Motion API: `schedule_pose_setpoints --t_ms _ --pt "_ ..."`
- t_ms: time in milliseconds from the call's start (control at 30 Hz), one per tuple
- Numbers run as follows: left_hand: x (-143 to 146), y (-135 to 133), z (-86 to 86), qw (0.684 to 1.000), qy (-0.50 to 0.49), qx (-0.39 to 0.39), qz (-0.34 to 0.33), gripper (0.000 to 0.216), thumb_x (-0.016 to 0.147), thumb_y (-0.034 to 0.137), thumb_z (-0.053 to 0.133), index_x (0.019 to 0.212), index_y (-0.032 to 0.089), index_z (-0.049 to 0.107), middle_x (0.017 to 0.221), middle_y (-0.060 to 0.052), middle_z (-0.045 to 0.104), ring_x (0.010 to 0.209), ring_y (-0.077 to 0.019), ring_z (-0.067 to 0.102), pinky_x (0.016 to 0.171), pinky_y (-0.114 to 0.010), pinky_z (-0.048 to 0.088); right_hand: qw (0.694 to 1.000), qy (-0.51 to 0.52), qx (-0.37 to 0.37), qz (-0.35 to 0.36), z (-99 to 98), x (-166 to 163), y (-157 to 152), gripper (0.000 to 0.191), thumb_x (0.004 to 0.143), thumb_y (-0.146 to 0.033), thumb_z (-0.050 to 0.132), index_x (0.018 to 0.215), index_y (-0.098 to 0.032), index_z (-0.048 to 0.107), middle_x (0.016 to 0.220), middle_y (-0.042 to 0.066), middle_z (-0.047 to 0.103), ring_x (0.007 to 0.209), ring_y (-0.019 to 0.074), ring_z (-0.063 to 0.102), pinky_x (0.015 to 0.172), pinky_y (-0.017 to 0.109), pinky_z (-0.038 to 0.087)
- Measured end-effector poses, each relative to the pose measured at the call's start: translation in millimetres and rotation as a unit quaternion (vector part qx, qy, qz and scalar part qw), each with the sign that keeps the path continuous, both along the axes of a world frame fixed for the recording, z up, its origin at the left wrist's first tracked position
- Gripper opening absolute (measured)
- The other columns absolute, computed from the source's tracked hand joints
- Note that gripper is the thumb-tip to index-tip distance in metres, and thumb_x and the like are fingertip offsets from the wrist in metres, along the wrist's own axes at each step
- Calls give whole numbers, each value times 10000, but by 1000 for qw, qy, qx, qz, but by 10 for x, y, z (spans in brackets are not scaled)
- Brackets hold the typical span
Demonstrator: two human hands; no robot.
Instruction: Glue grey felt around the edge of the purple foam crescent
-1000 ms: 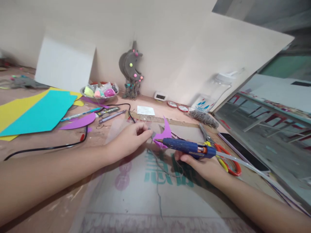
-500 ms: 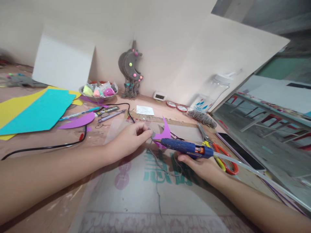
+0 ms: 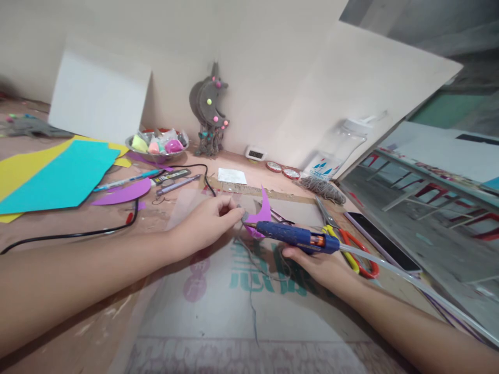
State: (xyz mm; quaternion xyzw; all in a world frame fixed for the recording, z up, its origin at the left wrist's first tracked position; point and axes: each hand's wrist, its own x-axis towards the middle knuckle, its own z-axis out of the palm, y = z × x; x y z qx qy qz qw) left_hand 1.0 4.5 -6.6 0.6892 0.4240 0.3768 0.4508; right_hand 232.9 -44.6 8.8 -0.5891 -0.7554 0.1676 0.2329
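Note:
Between the thumb and fingers of my left hand (image 3: 212,214) is the end of a purple paper crescent (image 3: 265,206), with a bit of grey yarn wound on it by the fingertips. A loose tail of grey yarn (image 3: 252,301) trails down over the plastic sheet. My right hand (image 3: 317,264) is wrapped round a blue hot glue gun (image 3: 286,234), partly hiding its handle. The gun lies level, and its nozzle points left, at the wound yarn near my left thumb. A clear glue stick (image 3: 374,259) sticks out of its back.
Scissors (image 3: 354,249) and a phone (image 3: 382,241) lie right of my right hand. A grey yarn bundle (image 3: 323,189) and a bottle (image 3: 343,145) are behind. Coloured sheets (image 3: 66,176), a black cord (image 3: 78,236) and a bowl (image 3: 156,153) of clay packets are left. A yarn-covered moon (image 3: 206,104) hangs on the wall.
The whole view has shifted very slightly. Both hands keep their holds, and the nozzle stays by the wound yarn.

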Motion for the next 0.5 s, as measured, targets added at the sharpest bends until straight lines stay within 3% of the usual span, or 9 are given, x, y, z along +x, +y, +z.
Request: schedule_pose_setpoints --t_ms 500 --pt "1 -1 6 1000 -14 15 0 254 814 305 488 592 193 438 501 43 483 473 -101 437 463 -222 324 1000 -1 -15 2 -26 22 10 253 753 -501 530 721 -255 580 686 -2 680 645 213 646 586 293 537"
